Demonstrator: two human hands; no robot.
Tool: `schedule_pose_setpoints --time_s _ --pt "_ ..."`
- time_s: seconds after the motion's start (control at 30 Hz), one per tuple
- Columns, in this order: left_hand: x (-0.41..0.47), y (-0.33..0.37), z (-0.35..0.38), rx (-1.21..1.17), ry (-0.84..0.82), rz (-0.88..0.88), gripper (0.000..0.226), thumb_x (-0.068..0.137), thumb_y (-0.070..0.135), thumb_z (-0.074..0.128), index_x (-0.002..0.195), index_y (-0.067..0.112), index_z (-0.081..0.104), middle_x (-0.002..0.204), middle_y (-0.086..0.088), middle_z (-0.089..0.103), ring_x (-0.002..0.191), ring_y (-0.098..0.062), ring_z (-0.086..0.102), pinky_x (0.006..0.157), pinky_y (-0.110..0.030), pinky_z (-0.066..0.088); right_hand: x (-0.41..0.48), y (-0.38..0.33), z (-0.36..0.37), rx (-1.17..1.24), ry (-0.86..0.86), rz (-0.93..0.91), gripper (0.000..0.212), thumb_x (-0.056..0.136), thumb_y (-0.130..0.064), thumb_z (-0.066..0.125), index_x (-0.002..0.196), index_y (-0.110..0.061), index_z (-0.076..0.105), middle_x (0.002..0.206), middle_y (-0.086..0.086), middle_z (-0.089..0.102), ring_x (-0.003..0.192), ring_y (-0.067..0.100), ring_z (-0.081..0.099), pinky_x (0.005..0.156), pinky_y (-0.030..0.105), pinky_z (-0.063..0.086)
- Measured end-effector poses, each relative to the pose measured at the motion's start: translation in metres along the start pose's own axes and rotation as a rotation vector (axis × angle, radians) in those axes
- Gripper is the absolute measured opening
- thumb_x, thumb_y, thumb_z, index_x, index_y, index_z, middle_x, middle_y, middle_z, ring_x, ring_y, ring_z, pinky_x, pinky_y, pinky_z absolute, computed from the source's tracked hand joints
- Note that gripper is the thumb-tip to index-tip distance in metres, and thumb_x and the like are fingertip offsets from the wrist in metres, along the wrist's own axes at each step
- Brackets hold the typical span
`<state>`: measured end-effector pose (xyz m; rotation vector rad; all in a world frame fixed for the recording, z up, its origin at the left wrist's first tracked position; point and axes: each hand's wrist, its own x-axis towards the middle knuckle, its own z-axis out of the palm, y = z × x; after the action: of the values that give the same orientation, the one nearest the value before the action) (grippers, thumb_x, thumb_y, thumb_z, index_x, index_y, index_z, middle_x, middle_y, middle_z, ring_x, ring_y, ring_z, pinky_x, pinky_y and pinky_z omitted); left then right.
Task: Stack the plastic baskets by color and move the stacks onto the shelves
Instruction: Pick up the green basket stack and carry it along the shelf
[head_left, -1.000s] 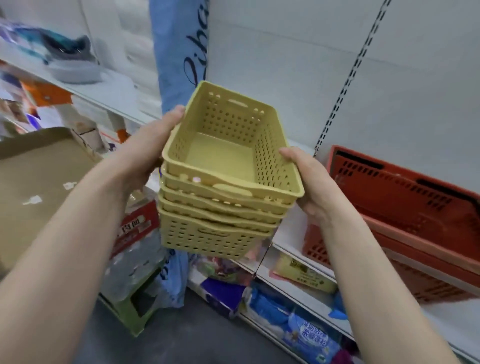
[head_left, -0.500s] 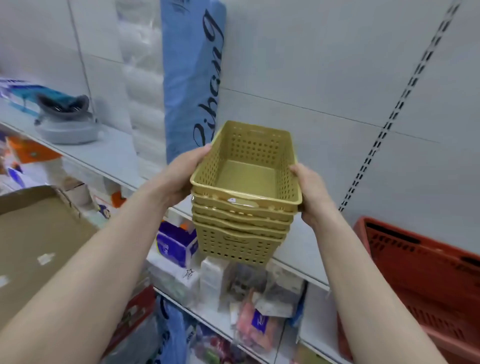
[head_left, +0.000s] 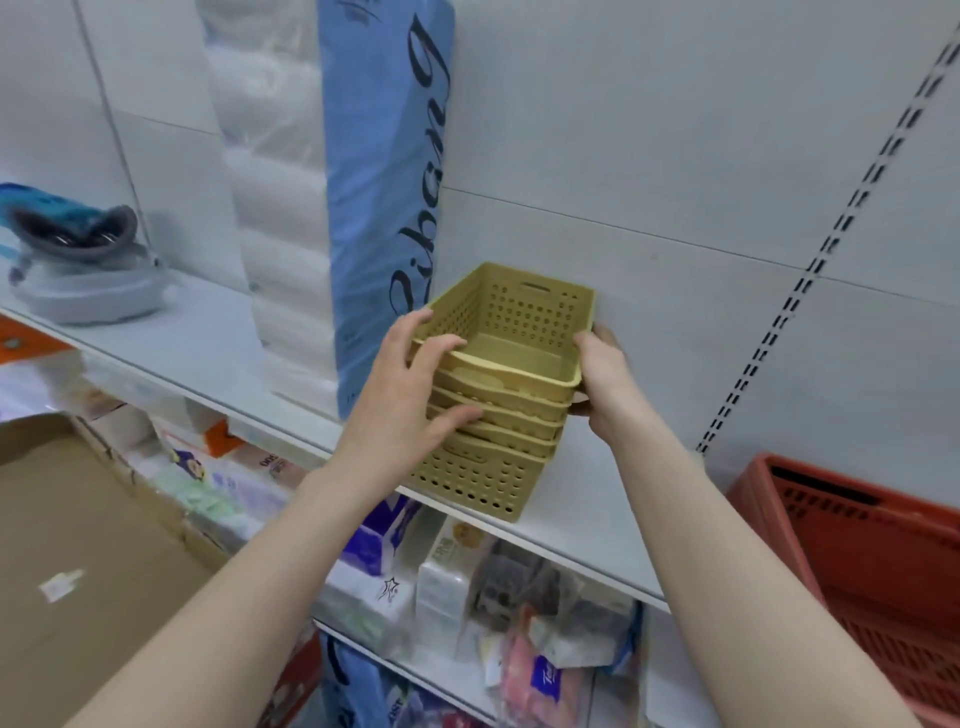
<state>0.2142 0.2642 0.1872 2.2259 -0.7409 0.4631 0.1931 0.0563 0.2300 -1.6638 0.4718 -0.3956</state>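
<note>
Stack (head_left: 483, 483) sits on shelf (head_left: 587, 499). My left hand (head_left: 395, 410): fingers loose, spread, resting on stack front. My right hand (head_left: 610, 384): fingers grip right rim.

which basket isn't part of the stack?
The red basket at far right: it stands alone, apart from the yellow stack, whose baskets are nested one inside another.

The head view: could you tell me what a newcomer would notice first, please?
The stack of yellow perforated plastic baskets stands out at centre on the white shelf, the left hand pressing its near side and the right hand gripping its right side. Then come the tall blue pack behind-left and the red plastic basket at lower right.
</note>
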Motion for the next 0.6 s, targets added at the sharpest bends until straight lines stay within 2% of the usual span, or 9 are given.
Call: schedule_pose_setpoints --time_s 0.1,0.17,0.3,0.4,0.47,0.6 --pt "0.008 -0.009 -0.001 0.026 -0.011 0.025 0.064 0.076 0.049 0.073 0.130 0.027 0.047 0.153 0.000 0.025 0.137 -0.022 0.038 0.110 -0.045 0.042 0.001 0.001 0.001 -0.180 0.024 -0.172 0.057 0.091 -0.034 0.036 0.147 -0.033 0.036 0.143 -0.007 0.051 0.129 0.017 0.050 0.110 0.044 0.040" --pt "0.010 -0.012 -0.001 0.042 -0.003 0.061 0.064 0.075 0.050 0.072 0.130 0.026 0.048 0.148 -0.001 0.030 0.134 -0.022 0.039 0.108 -0.043 0.043 -0.003 0.004 0.002 -0.252 0.000 -0.196 0.061 0.091 -0.034 0.034 0.152 -0.026 0.035 0.156 -0.003 0.040 0.143 0.017 0.036 0.117 0.046 0.032" --pt "0.009 -0.014 -0.002 0.033 0.005 0.090 0.063 0.076 0.050 0.072 0.129 0.025 0.050 0.141 -0.001 0.034 0.128 -0.021 0.041 0.103 -0.036 0.042 -0.004 0.010 0.001 -0.217 -0.027 -0.174 0.052 0.099 -0.020 0.034 0.152 -0.020 0.036 0.157 -0.001 0.037 0.144 0.017 0.032 0.119 0.044 0.028" --pt "0.009 -0.014 -0.004 0.044 0.002 0.103 0.064 0.076 0.049 0.073 0.131 0.025 0.049 0.140 -0.001 0.035 0.127 -0.021 0.041 0.105 -0.036 0.041 -0.006 0.011 -0.002 -0.244 -0.035 -0.215 0.051 0.101 -0.029 0.034 0.151 -0.019 0.038 0.156 0.000 0.040 0.144 0.016 0.035 0.119 0.042 0.029" --pt "0.007 -0.013 -0.004 0.055 0.008 0.104 0.065 0.078 0.047 0.074 0.134 0.026 0.049 0.142 -0.003 0.036 0.128 -0.022 0.042 0.106 -0.038 0.041 -0.014 0.017 -0.006 -0.292 -0.025 -0.282 0.051 0.102 -0.038 0.031 0.149 -0.019 0.042 0.153 -0.002 0.044 0.141 0.013 0.038 0.119 0.042 0.030" --pt "-0.009 -0.011 -0.002 0.091 0.107 0.132 0.067 0.084 0.026 0.073 0.144 0.025 0.042 0.152 -0.009 0.032 0.138 -0.028 0.037 0.112 -0.046 0.038 -0.053 0.035 -0.021 -0.528 0.069 -0.495 0.044 0.105 -0.033 0.032 0.145 -0.019 0.046 0.145 -0.002 0.053 0.131 0.013 0.048 0.110 0.038 0.040"
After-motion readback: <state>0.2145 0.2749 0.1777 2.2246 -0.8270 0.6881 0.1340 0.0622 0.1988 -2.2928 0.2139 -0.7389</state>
